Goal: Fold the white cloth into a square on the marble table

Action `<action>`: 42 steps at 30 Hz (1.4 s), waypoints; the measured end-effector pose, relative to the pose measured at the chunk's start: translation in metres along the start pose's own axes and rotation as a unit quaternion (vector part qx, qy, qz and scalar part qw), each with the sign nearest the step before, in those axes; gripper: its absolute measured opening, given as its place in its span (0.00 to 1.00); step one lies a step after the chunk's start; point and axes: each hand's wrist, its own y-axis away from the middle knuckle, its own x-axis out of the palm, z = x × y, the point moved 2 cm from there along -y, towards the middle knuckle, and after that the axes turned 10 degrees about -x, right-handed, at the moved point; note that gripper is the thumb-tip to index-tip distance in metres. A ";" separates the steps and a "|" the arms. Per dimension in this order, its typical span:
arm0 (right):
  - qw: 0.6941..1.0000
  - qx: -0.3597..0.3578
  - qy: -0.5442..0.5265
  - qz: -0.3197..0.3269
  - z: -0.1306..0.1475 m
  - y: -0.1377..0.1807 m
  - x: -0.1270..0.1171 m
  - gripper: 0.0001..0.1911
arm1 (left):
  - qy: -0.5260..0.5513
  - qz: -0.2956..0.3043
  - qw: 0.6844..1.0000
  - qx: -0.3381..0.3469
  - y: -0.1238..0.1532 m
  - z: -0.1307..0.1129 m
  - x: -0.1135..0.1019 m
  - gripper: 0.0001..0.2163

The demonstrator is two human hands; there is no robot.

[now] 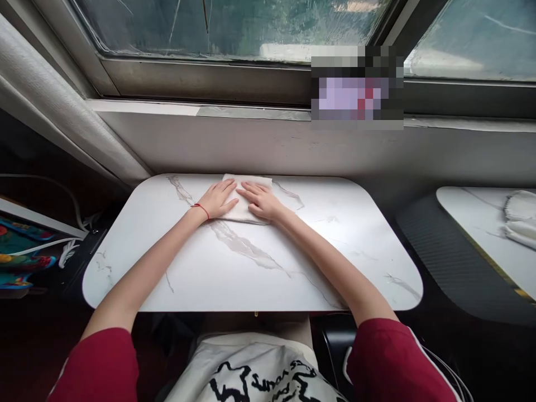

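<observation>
A folded white cloth [248, 214] lies flat near the far edge of a white marble-patterned table [201, 279]. My left hand [218, 199] rests palm down on the cloth's left part, fingers stretched out, with a red string bracelet [201, 209] at the wrist. On the right part of the cloth lies my right hand [260, 200], also flat, its fingers spread and pointing left. The fingertips of both hands come close to each other without touching. Neither hand grips the cloth.
Behind the table runs a wall with a window [234, 33] above it; a pixelated patch [355, 89] covers part of the sill. At right, a second white table [473, 218] bears a crumpled white cloth [521, 215]. White cables [69, 251] and colourful fabric [25, 251] are at left.
</observation>
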 end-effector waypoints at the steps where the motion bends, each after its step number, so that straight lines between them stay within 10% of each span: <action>1: 1.000 0.015 0.002 -0.002 -0.007 -0.001 -0.001 0.31 | 0.007 -0.007 1.000 0.003 -0.009 0.000 0.003 0.29; 18: 0.989 0.104 0.077 -0.069 -0.002 0.006 0.005 0.27 | 0.077 -0.005 0.997 0.026 -0.034 -0.003 0.029 0.33; 42: 0.984 0.156 0.072 -0.056 0.132 0.209 -0.034 0.38 | 0.091 0.006 0.987 0.129 0.098 -0.183 0.043 0.33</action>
